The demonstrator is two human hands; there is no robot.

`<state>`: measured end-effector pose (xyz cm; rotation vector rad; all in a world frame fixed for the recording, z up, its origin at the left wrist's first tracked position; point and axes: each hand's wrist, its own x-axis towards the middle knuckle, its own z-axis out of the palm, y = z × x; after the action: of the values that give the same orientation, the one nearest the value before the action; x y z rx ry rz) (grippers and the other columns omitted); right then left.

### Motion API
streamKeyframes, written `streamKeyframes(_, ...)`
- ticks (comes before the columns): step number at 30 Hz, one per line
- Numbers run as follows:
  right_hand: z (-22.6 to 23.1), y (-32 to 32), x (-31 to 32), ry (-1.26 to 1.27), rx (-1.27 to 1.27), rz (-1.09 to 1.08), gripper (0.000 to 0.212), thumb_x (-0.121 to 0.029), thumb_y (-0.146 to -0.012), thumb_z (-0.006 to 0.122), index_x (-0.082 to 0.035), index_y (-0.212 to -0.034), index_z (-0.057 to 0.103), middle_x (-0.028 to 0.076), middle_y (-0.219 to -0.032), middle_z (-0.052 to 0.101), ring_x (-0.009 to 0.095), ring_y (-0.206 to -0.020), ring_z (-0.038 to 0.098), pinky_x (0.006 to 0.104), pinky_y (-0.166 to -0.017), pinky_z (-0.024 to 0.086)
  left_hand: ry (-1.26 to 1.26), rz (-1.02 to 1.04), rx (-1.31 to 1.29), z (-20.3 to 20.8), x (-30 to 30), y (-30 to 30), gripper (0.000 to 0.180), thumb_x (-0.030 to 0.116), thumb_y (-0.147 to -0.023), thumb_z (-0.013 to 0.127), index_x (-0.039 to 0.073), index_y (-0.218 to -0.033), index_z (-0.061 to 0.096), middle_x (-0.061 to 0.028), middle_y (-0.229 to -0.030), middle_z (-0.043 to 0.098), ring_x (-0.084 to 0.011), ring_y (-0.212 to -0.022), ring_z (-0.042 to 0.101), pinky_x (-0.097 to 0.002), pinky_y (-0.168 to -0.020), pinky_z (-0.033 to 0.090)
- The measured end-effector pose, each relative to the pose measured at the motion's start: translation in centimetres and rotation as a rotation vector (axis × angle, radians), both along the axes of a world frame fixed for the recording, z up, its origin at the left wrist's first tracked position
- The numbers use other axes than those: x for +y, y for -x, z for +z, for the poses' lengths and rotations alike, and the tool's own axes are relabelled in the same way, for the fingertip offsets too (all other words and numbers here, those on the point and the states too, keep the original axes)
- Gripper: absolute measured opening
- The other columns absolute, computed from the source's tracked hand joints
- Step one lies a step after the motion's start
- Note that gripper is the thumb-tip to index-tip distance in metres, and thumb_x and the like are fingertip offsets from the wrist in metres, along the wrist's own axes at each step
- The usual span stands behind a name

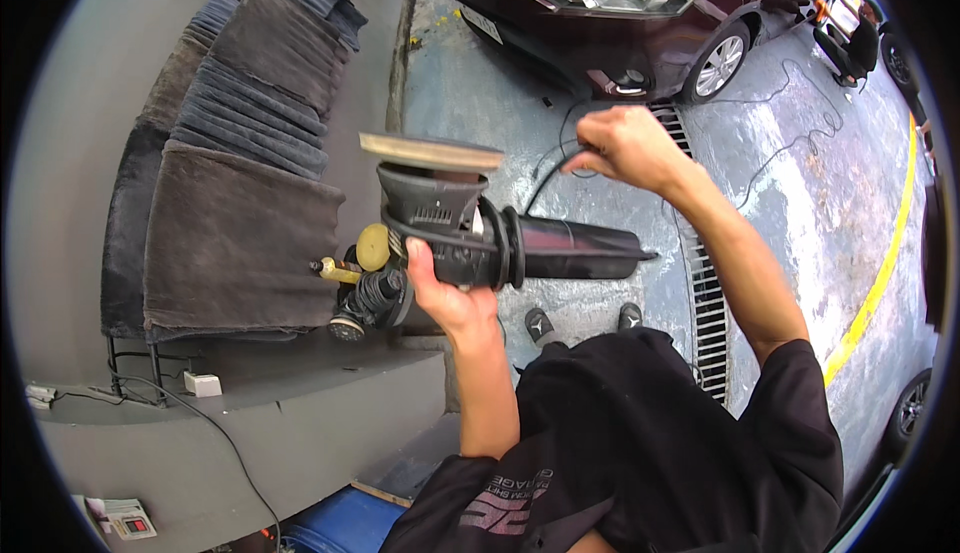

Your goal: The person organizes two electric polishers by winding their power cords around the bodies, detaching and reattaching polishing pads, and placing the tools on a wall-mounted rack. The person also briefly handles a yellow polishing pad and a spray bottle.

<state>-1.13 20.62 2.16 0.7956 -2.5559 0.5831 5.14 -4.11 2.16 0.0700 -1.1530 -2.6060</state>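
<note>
My left fingers (420, 261) alone clamp the black plastic polisher (462, 253) with its round tan pad (430, 154) in front of me, and my right fingers (592, 137) are closed on a thin black cord (541, 189), so a hard tug could wrench the tool loose.
</note>
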Motion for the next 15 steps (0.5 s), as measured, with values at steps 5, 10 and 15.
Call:
streamKeyframes(5,5.3,-4.7,-3.6,0.106,-0.053,-0.151,0.040,-0.039,-0.078,0.071,-0.003,-0.063,0.060,0.015,-0.053,0.056,0.036,-0.055,0.059,0.0432,-0.052,0.046,0.142,0.086,0.124,-1.2,0.0,1.2,0.058,0.037,-0.086,0.057,-0.003,-0.126,0.046,-0.0157,-0.115,0.054,-0.0251,-0.101,0.058,-0.0371,-0.083,0.052)
streamKeyframes(10,6.7,-10.8,-6.9,0.458,-0.414,-0.122,0.035,-0.025,-0.091,0.058,0.000,-0.066,0.060,0.022,-0.056,0.056,0.042,-0.055,0.058,0.0480,-0.052,0.047,0.136,0.192,0.213,-1.6,1.0,2.1,0.060,0.040,-0.086,0.055,-0.003,-0.127,0.046,-0.0166,-0.117,0.054,-0.0257,-0.102,0.058,-0.0378,-0.084,0.052)
streamKeyframes(15,1.3,-13.6,-10.4,0.838,-0.730,0.070,0.033,-0.024,-0.099,0.046,0.001,-0.078,0.051,0.023,-0.062,0.056,0.043,-0.061,0.058,0.0471,-0.054,0.045,-0.101,0.225,0.062,0.6,2.6,1.6,0.062,0.051,-0.090,0.048,0.001,-0.127,0.047,-0.0152,-0.118,0.057,-0.0285,-0.104,0.060,-0.0443,-0.086,0.052)
